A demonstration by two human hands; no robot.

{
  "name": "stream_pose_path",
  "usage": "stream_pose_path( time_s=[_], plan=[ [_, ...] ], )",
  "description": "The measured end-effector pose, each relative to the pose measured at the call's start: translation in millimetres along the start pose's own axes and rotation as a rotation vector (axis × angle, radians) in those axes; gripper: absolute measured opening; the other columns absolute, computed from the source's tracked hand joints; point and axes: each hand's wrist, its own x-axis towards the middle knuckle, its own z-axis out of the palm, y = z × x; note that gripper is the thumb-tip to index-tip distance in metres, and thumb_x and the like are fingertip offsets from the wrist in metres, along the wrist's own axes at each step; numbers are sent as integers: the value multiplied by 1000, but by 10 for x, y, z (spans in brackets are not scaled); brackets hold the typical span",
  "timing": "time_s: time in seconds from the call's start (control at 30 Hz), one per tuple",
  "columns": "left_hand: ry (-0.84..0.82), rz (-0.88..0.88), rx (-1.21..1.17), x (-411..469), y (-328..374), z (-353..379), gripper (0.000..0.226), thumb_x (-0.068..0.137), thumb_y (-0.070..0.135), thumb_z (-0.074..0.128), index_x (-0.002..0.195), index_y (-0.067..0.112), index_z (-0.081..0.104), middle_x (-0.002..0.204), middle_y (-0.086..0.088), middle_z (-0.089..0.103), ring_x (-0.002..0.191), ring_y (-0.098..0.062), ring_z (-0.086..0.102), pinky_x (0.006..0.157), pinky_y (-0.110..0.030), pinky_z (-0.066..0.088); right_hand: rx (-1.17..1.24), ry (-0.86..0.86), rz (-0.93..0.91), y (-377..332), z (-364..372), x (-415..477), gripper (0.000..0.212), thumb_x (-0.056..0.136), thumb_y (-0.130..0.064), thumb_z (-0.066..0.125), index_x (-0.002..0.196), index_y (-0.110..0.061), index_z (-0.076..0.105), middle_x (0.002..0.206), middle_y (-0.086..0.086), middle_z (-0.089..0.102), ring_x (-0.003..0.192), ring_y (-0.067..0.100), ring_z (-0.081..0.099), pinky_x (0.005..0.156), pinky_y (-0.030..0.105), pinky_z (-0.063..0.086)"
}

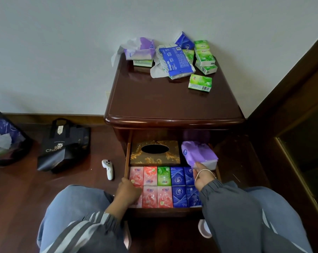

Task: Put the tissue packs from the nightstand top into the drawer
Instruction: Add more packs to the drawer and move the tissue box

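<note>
1. The left hand (129, 190) lies on the pink packs (150, 187). Its fingers bend down out of sight, so I cannot tell whether they grip one or only rest.
2. Just right of those fingers, a green pack (164, 176) and blue packs (178, 187) are already filed in the drawer (127, 161). A gold tissue box (155, 152) sits beyond them.
3. The right hand (203, 178) holds a purple pack (199, 155), with its fingers clasped on the near edge. The pack is low in the drawer's far right corner beside the box, probably about to be let go.
4. Well beyond both sets of fingers, the nightstand (163, 103) carries a torn purple pack (139, 50), a big blue pack (174, 61), a small blue pack (184, 41) and several green packs (203, 55). By my reckoning the job is past half done, with that cluster left.
</note>
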Motion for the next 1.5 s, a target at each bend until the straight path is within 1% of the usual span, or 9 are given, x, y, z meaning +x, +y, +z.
stream_pose_path(
  time_s=[0.1, 0.23, 0.37, 0.5, 0.6, 0.83, 1.03, 1.17, 1.5],
  plan=[
    [3, -2, 17, 2, 9, -4, 51, 86, 19, 56, 130, 1, 38, 127, -17, 54, 111, -30, 57, 95, -42, 50, 7, -50, 26, 13, 154, 22, 10, 94, -3, 50, 86, -4, 56, 105, 12, 45, 85, 22, 55, 92, 22, 48],
    [-7, -2, 8, 7, -3, 4, 52, 86, 19, 56, 131, 2, 37, 126, -16, 54, 110, -29, 58, 94, -42, 51, -53, -69, 93, 60, 94, 167, 18, 92, 6, 47, 77, -4, 49, 85, 13, 52, 70, 17, 51, 77, 18, 55],
    [-7, 1, 6, 33, -6, 5, 53, 86, 19, 56, 132, 2, 36, 126, -16, 54, 110, -29, 58, 93, -41, 51, -167, 28, 69, 18, -45, 252, 15, 92, 8, 45, 102, 12, 55, 107, 26, 55, 117, 33, 56, 100, 32, 45],
    [-6, 0, 1, 36, -4, 22, 55, 86, 20, 57, 133, 2, 35, 128, -17, 53, 112, -29, 57, 95, -41, 51, -197, -1, 43, 1, -100, 253, 25, 91, 11, 41, 114, 9, 52, 87, 16, 57, 124, 33, 51, 97, 35, 43],
    [-8, -3, -5, 33, 4, 19, 53, 86, 19, 58, 132, 1, 38, 126, -16, 55, 110, -29, 59, 92, -39, 52, -175, -74, 36, 39, -70, 294, 34, 94, 9, 37, 126, 4, 45, 124, 23, 54, 129, 33, 47, 106, 38, 38],
    [-4, 3, 13, 74, -22, 29, 52, 87, 17, 56, 132, 1, 37, 127, -16, 55, 111, -29, 58, 93, -40, 51, -219, -103, 63, 35, -89, 452, 18, 95, 4, 38, 89, -8, 51, 106, 16, 58, 128, 34, 47, 103, 39, 39],
    [46, 25, -93, 33, 47, -33, 50, 86, 16, 57, 131, 5, 40, 122, -14, 58, 109, -30, 60, 91, -41, 52, -292, 91, -340, -210, -96, 348, 43, 88, 8, 47, 130, 0, 47, 88, 13, 56, 74, 20, 55, 68, 24, 42],
    [325, 247, -408, 17, 239, -338, 43, 84, 13, 60, 122, 18, 40, 117, -1, 56, 123, -30, 51, 91, -37, 49, -336, 82, -650, -749, -52, 279, 67, 84, 7, 51, 145, -10, 30, 145, 13, 40, 128, 24, 45, 102, 32, 40],
    [309, 459, -697, 224, 659, -840, 69, 84, -13, 48, 143, 19, 35, 138, -5, 53, 128, -21, 50, 106, -44, 44, -559, -63, -671, -1286, -43, 177, 57, 81, 11, 49, 136, -4, 42, 140, 16, 46, 128, 24, 46, 99, 29, 36]
  ],
)
